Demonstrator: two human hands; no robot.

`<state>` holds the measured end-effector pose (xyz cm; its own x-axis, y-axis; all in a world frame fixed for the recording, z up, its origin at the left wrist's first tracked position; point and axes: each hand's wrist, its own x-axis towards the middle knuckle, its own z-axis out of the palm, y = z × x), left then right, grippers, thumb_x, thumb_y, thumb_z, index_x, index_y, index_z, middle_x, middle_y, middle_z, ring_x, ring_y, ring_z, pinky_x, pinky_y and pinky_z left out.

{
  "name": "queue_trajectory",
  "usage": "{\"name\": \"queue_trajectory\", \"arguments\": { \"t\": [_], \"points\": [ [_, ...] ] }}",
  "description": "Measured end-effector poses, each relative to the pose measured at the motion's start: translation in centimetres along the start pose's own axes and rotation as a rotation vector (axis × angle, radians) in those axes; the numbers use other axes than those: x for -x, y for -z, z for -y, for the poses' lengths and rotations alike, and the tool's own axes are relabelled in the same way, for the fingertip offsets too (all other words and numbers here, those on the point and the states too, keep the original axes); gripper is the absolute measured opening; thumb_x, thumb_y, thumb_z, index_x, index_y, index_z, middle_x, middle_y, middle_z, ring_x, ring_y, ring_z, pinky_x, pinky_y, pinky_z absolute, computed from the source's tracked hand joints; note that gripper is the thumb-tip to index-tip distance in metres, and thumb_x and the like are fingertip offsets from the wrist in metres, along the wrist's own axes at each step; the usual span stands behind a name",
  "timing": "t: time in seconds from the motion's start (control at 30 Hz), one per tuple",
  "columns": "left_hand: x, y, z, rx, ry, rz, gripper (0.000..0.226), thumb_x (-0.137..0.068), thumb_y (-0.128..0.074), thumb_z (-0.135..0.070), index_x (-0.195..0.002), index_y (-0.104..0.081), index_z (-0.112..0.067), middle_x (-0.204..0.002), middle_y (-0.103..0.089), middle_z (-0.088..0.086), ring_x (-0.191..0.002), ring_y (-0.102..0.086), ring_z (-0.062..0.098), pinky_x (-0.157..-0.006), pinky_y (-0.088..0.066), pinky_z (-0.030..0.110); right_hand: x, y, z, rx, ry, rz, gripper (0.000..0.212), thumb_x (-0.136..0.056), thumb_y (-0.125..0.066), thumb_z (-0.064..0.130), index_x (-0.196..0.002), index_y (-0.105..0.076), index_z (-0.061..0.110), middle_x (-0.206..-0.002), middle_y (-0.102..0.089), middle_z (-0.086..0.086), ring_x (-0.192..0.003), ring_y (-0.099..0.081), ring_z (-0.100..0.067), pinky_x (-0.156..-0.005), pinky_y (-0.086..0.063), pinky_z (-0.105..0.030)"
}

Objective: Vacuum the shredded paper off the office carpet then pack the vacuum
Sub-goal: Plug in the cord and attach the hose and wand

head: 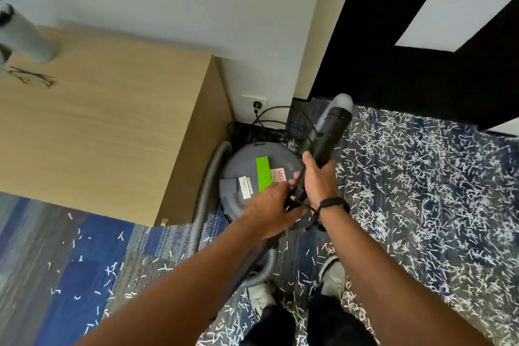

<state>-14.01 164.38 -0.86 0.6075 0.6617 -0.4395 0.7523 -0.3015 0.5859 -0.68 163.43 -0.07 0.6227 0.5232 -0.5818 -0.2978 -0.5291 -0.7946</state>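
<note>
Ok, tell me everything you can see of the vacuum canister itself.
The vacuum canister is a round grey tub, plastic by the look, seen from above. Its lid carries a bright green strip, a white label and a red-and-white warning sticker. It stands upright on the carpet beside the wooden desk, below the wall socket. A grey ribbed hose curves round its left side. The left hand hovers over its near edge; contact cannot be told.

wooden desk with eyeglasses, wall outlet beside it
</note>
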Motion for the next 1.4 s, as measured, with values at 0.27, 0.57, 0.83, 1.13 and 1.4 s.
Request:
{"name": "queue_trajectory", "arguments": {
  "t": [0.27,0.57,0.83,1.13,1.4],
  "points": [
    [-6.6,3.4,-5.9,0.461,0.196,0.059,0.037,-0.08,-0.05,-0.038,-0.104,-0.064,-0.014,-0.096,-0.07,0.007,-0.092,-0.066,0.027,-0.083,-0.052,0.039,1.6,6.2,-0.5,0.017,0.075,-0.058,0.028,-0.095,-0.061,0.03,-0.116,-0.049,0.016,-0.07,-0.069,-0.012,-0.055,-0.068,-0.031,-0.049,-0.057,-0.038],
    [-9.7,5.2,-17.9,0.47,0.059,0.36,0.035,-0.106,-0.05,-0.052,-0.122,-0.059,-0.023,-0.111,-0.069,0.005,-0.097,-0.069,0.022,-0.091,-0.058,0.039,0.7,10.9,0.7,0.094,0.189,-0.067,0.029,-0.1,-0.058,0.035,-0.12,-0.048,0.016,-0.079,-0.071,-0.012,-0.046,-0.066,-0.024,-0.048,-0.058,-0.039],
    [-4.9,0.8,-16.2,0.572,0.226,0.439,0.077,-0.084,-0.057,-0.08,-0.135,-0.051,-0.022,-0.11,-0.068,0.011,-0.096,-0.067,0.026,-0.086,-0.05,0.035,-1.5,13.1,1.9,0.308,0.278,-0.1,0.041,-0.1,-0.06,0.042,-0.124,-0.048,0.011,-0.095,-0.066,-0.003,-0.065,-0.062,-0.01,-0.057,-0.053,-0.021],
    [-1.2,-6.4,-8.8,0.295,0.231,0.271,0.082,-0.084,-0.083,-0.014,-0.153,-0.039,-0.02,-0.137,-0.063,0.01,-0.128,-0.061,0.03,-0.109,-0.051,0.049,-3.4,12.2,1.5,0.009,0.17,0.14,0.047,-0.096,-0.066,0.044,-0.124,-0.052,0.009,-0.092,-0.071,-0.008,-0.073,-0.075,-0.022,-0.064,-0.061,-0.039],
    [-4.4,-0.3,-11.0,0.21,0.008,0.047,0.057,-0.087,-0.073,0.0,-0.14,-0.053,-0.012,-0.119,-0.069,0.006,-0.11,-0.066,0.022,-0.097,-0.055,0.037,0.5,13.7,-3.7,0.092,0.169,0.442,0.064,-0.077,-0.073,0.05,-0.134,-0.048,0.033,-0.123,-0.069,0.006,-0.114,-0.066,-0.011,-0.1,-0.052,-0.041]
  ]
}}
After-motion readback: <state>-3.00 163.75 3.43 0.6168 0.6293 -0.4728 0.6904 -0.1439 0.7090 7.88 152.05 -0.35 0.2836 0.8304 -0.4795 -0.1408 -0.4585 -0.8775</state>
